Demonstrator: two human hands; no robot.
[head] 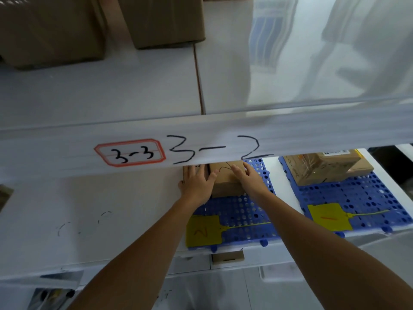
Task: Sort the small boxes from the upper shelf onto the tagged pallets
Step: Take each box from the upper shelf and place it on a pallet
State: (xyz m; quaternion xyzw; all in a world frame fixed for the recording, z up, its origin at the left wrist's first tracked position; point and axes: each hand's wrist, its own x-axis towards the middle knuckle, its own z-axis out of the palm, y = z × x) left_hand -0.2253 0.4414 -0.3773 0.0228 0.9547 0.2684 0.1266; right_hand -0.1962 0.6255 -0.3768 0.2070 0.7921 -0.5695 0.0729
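Note:
A small brown cardboard box with a black mark on top sits at the back of the blue perforated pallet tagged with a yellow "2" label. My left hand lies flat with spread fingers on the box's left part. Over the box's right top edge rests my right hand, its fingers fairly straight. The back of the box is hidden behind the upper shelf's front beam. A second blue pallet to the right carries a yellow "1" tag and taped brown boxes.
The beam bears a red-framed "3-3" sticker and handwritten "3-2". Two large cardboard boxes stand at the back left of the upper shelf. White shelf surface lies left of the pallets. Small papers hang below the lower shelf's edge.

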